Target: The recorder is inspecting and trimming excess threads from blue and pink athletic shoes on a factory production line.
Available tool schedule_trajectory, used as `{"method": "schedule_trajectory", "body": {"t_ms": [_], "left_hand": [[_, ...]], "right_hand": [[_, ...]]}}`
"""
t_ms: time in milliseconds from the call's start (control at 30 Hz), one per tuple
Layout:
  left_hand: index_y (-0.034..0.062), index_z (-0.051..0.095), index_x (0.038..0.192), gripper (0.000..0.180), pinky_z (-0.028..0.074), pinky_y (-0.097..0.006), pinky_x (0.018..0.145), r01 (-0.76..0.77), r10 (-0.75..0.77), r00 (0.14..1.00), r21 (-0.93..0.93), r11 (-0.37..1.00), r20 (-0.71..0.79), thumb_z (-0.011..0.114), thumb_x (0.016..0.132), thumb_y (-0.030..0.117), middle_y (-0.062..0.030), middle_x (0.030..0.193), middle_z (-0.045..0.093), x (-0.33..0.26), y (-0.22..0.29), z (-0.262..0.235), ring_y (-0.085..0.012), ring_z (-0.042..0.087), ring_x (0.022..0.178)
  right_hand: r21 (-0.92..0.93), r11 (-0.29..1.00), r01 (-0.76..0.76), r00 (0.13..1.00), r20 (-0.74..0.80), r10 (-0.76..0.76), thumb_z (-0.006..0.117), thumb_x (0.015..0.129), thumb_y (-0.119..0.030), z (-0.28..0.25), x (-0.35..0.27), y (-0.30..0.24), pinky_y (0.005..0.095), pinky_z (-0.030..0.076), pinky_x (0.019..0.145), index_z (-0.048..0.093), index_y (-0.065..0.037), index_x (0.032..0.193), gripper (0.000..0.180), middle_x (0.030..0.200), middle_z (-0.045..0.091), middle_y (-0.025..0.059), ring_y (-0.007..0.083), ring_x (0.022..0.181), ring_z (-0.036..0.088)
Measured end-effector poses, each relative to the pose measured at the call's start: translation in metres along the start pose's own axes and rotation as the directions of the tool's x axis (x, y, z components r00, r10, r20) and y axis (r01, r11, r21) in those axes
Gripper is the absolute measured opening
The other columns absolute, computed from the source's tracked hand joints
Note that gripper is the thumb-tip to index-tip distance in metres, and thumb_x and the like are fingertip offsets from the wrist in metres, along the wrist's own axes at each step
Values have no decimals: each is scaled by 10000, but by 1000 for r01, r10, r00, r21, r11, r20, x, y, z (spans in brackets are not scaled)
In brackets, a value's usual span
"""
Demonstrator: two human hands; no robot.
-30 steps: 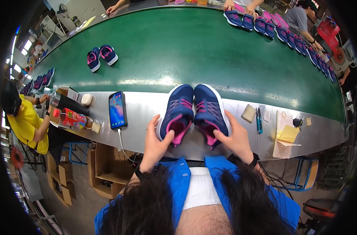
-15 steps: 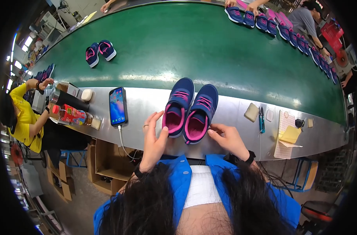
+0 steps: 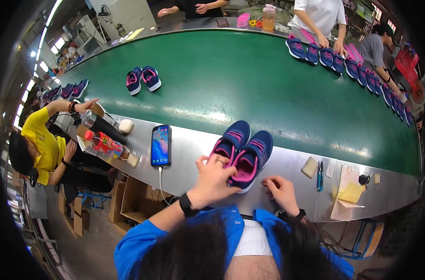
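Observation:
A pair of navy sneakers with pink laces and linings stands toes-away on the metal table edge in front of me. My left hand (image 3: 213,181) is closed round their heel end, covering much of the left sneaker's (image 3: 235,136) back. Its thumb lies by the heel of the right sneaker (image 3: 257,151). To the right of the pair, apart from it, my right hand (image 3: 282,192) hovers over the metal with its fingers curled in and nothing visible in them.
A phone (image 3: 160,145) on a white cable lies left, near a drink bottle (image 3: 107,143) and a dark flask (image 3: 105,126). Snips (image 3: 320,176), a sponge (image 3: 309,167) and a card (image 3: 345,191) lie right. Another pair (image 3: 143,80) and a sneaker row (image 3: 357,72) stand on the green belt (image 3: 212,79). Co-workers sit around.
My left hand has moved from beside the left sneaker onto the heels and closed there. My right hand has come off the right sneaker and curled. The view has shifted, showing more of the far side.

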State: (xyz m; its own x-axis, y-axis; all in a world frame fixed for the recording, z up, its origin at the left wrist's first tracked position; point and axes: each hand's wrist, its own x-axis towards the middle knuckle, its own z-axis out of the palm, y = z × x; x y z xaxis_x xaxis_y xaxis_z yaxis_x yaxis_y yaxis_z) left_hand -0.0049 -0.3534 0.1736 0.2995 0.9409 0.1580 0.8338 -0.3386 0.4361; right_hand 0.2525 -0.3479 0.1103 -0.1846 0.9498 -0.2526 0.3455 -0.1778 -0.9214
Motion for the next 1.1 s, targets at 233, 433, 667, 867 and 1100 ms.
{"method": "schedule_trajectory", "body": {"t_ms": [233,433,667,867,1100], "left_hand": [[167,688,902,463,213,-510,1002,91,-49,982,228,969,-182,833,570,456,-34,1015,605,65,-100,-79,-220,504,1124],[202,647,1066,463,188,-550,1031,510,-110,689,371,776,-717,821,654,323,-104,1268,569,104,-160,-124,-247,409,1273],[106,678,991,280,441,-345,897,14,-311,883,-643,766,-352,742,779,277,-66,1039,638,122,-99,14,-243,587,1017],[43,654,1013,185,500,-266,764,82,-105,992,-987,136,68,677,895,184,-32,914,661,138,-22,91,-94,603,854],[16,640,992,172,501,-264,766,106,-91,991,-992,74,99,637,925,174,-47,914,661,211,-62,125,-114,624,821]], "right_hand": [[40,998,-50,999,15,50,576,944,-152,1,0,-8,225,481,531,699,-10,985,192,814,700,32,80,638,625],[18,999,-47,999,-9,47,583,942,-155,2,-1,-14,220,481,536,699,-18,973,182,799,695,26,77,638,625],[-154,988,-2,1000,6,3,606,933,-166,4,3,-17,229,499,578,698,-26,991,178,799,698,37,88,646,640],[-86,989,-122,984,116,132,589,954,-158,-8,20,-27,228,514,595,665,-13,1079,206,880,706,69,111,699,663],[20,993,-114,993,24,113,553,968,-132,-66,89,-43,248,538,562,508,2,1261,325,1051,646,132,206,803,708]]}}
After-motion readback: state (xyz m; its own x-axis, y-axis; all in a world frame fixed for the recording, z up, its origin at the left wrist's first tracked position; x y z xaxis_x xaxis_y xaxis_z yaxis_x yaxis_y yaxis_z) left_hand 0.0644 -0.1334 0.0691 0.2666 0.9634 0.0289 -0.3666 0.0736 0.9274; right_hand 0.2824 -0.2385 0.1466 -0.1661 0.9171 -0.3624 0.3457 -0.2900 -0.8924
